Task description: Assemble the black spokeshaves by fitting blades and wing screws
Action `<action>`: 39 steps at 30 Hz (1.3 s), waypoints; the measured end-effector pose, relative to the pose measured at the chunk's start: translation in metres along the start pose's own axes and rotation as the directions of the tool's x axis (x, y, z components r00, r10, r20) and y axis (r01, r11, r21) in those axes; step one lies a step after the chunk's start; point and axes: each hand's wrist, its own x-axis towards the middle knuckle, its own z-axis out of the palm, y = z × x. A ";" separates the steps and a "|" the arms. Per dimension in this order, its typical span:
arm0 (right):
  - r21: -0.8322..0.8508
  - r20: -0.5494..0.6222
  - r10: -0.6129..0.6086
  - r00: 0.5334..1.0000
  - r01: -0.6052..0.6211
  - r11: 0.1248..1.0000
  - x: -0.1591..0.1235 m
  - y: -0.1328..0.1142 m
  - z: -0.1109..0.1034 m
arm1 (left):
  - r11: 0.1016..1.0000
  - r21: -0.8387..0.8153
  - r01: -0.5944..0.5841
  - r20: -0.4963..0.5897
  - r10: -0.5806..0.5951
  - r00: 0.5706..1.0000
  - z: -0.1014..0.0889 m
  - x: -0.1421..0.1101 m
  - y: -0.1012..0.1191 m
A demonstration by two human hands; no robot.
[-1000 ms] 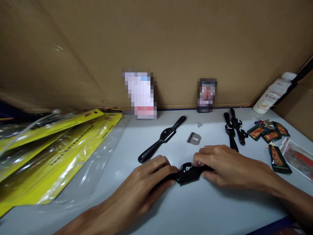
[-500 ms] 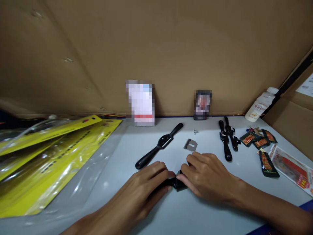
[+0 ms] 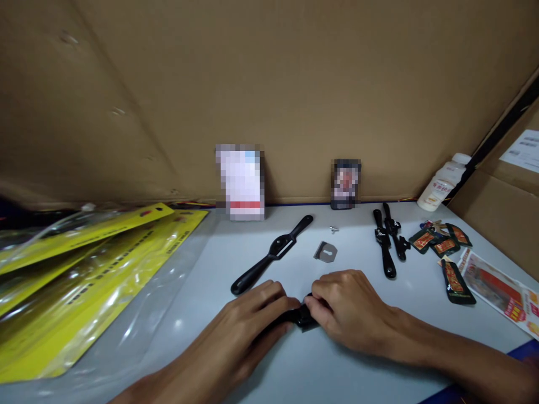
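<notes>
At the lower centre of the frame, one black metal two-handled tool (image 3: 304,318) lay between two bare hands: the left hand (image 3: 257,317) was wrapped around its left handle, and the right hand (image 3: 347,306) was clamped on its middle. One long black slotted tool frame (image 3: 254,274) and one flat grey notched metal blade (image 3: 325,253) lay above them, with small silver screws (image 3: 334,229), too small to count. Two slim black metal tools (image 3: 387,255) and four dark green sachets (image 3: 457,283) filled the right. The smooth grey tabletop (image 3: 337,373) stretched between the forearms, its blue edge (image 3: 442,394) slanting across the lower right. Yellow-backed clear plastic packages (image 3: 122,269), overlapping, bordered the left.
</notes>
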 end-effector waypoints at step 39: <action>-0.297 0.136 -0.305 0.943 0.332 0.895 0.001 0.017 -0.015 | 0.993 -0.008 0.119 -0.022 -0.120 0.993 0.005 -0.003 -0.006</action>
